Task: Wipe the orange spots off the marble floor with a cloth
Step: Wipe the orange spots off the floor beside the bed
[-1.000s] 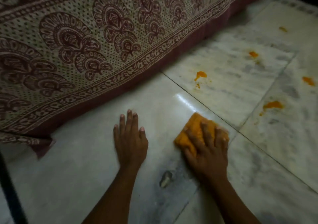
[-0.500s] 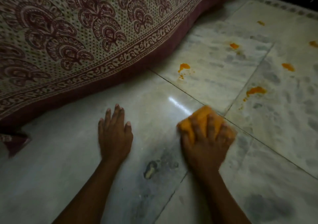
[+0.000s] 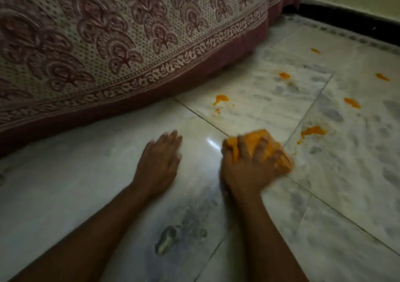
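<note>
My right hand (image 3: 246,167) presses an orange cloth (image 3: 275,151) onto the white marble floor (image 3: 86,184), fingers bent over the cloth. Flat on the floor to its left lies my left hand (image 3: 160,160), fingers together, holding nothing. Several orange spots mark the tiles beyond the cloth: the nearest spot (image 3: 313,131) sits just right of it, another spot (image 3: 220,98) lies ahead near the bed, and smaller spots (image 3: 351,103) dot the floor farther back. Both hands are blurred.
A bed draped in a cream sheet with maroon print (image 3: 129,43) hangs to the floor along the left and back. A dark skirting strip (image 3: 357,21) runs along the wall at the far right. A grey chip (image 3: 164,240) marks the tile between my forearms.
My right hand has slid the cloth forward and to the right, closer to the nearest spot. The left hand has shifted forward on the floor. The view has turned right, showing the wall.
</note>
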A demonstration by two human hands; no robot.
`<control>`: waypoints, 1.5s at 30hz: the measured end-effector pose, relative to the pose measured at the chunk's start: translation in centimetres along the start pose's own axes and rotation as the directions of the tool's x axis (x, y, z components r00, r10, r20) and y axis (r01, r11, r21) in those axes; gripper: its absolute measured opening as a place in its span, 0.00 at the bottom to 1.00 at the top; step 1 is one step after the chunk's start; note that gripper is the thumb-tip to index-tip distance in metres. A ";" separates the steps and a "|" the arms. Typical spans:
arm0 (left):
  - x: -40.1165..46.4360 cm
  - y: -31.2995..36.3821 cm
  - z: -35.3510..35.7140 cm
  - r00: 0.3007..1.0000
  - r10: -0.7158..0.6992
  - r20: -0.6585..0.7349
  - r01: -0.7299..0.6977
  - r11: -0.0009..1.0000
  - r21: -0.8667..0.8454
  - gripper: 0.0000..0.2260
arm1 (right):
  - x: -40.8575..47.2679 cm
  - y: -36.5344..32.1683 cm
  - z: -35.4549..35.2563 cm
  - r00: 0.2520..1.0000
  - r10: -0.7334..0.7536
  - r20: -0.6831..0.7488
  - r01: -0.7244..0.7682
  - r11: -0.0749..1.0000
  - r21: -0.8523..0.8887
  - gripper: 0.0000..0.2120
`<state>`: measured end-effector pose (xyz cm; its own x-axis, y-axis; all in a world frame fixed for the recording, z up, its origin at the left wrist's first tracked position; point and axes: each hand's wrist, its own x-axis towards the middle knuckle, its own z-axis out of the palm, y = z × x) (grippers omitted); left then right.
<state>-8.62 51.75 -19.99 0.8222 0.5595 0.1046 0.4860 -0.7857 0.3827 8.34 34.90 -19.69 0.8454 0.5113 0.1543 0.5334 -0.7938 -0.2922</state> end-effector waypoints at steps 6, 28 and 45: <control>3.5 1.7 0.9 0.987 -0.124 -0.103 0.125 0.992 0.009 0.29 | -1.1 -3.9 1.4 0.983 -0.149 -0.109 0.157 0.985 0.067 0.29; 4.5 1.8 0.9 0.980 -0.174 -0.101 0.171 0.985 -0.038 0.26 | 20.1 -3.5 2.7 0.973 0.188 0.130 -0.186 0.982 -0.030 0.28; 4.2 1.8 1.1 0.933 -0.326 -0.154 0.347 0.927 0.145 0.33 | 14.3 -10.9 5.9 0.871 -0.478 0.116 0.477 0.878 0.035 0.27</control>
<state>-3.92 52.40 -19.88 0.5633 0.8184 0.1139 0.7786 -0.5719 0.2582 14.51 52.79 -19.83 0.4785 0.8626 0.1645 0.8707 -0.4419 -0.2158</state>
